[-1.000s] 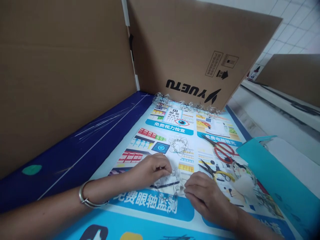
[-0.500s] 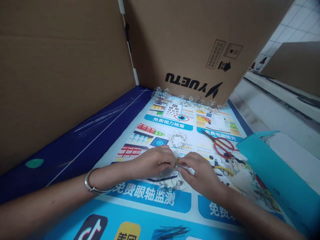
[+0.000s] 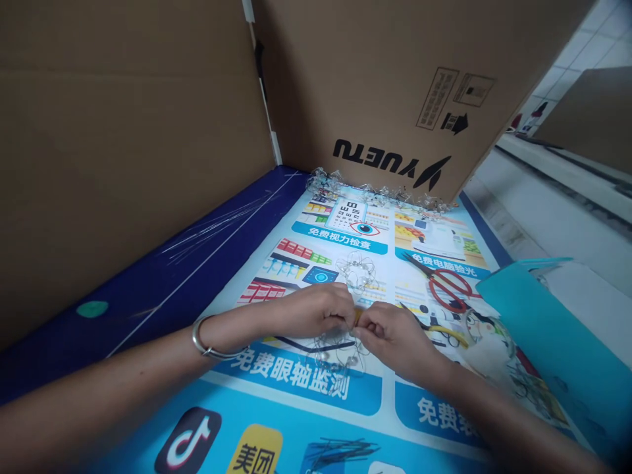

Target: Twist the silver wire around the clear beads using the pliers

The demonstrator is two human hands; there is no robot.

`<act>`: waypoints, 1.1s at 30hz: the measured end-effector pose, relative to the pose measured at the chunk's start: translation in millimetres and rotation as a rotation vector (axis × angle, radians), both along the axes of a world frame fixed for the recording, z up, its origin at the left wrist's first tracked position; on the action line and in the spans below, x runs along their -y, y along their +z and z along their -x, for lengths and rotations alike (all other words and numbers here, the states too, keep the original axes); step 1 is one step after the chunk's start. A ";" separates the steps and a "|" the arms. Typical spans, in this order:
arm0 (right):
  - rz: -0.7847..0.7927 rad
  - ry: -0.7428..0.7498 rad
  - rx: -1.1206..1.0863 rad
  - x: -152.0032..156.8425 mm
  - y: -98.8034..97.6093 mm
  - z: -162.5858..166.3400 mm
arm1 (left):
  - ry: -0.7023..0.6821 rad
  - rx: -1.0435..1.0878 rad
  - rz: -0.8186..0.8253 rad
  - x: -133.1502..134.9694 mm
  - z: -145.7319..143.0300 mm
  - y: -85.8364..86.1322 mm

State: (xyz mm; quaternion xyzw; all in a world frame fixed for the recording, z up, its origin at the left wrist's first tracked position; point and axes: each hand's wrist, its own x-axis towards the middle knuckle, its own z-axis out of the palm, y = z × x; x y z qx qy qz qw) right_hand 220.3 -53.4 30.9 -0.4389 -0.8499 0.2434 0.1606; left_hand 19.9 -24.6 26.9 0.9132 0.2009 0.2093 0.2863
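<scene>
My left hand [image 3: 316, 315] and my right hand [image 3: 390, 336] meet fingertip to fingertip over a printed blue poster [image 3: 306, 388] on the table. Both pinch the top of a clear beaded wire piece [image 3: 338, 352] that lies just below the fingers. A silver bangle [image 3: 202, 339] sits on my left wrist. A finished wire and bead flower [image 3: 356, 271] lies on the poster just beyond my hands.
Red-handled scissors [image 3: 444, 283] and yellow-handled pliers [image 3: 434, 329] lie right of my hands. A teal paper bag [image 3: 548, 342] stands at the right. Cardboard walls [image 3: 123, 131] enclose left and back, with more bead pieces [image 3: 375, 194] along the back. Loose wires [image 3: 336, 451] lie near me.
My right hand moved up and left to meet my left hand at the top of the wire piece. The camera shifted slightly.
</scene>
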 end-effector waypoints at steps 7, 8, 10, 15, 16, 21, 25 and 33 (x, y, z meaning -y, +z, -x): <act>0.017 0.008 0.012 -0.1 -13.5 2.4 | -0.042 -0.014 0.022 -4.9 3.2 -9.7; 0.014 0.004 0.012 0.6 -14.5 2.7 | -0.045 -0.012 0.029 -5.1 3.5 -9.5; 0.000 -0.012 0.010 2.4 -16.2 3.5 | -0.049 -0.004 0.045 -5.0 4.3 -8.7; -0.040 -0.030 -0.004 7.2 -21.2 4.6 | -0.014 0.005 0.065 -2.3 12.4 -5.3; -0.046 -0.031 -0.007 7.6 -22.1 4.7 | 0.003 0.011 0.062 -0.7 15.2 -3.8; -0.074 -0.049 -0.032 8.1 -23.5 5.4 | 0.161 0.050 0.024 23.9 27.6 8.6; -0.087 -0.055 -0.043 8.6 -21.2 6.3 | 0.192 -0.052 0.029 56.7 28.1 10.8; -0.103 -0.041 -0.029 9.4 -18.7 6.2 | 0.284 -0.177 -0.155 81.7 21.0 -15.0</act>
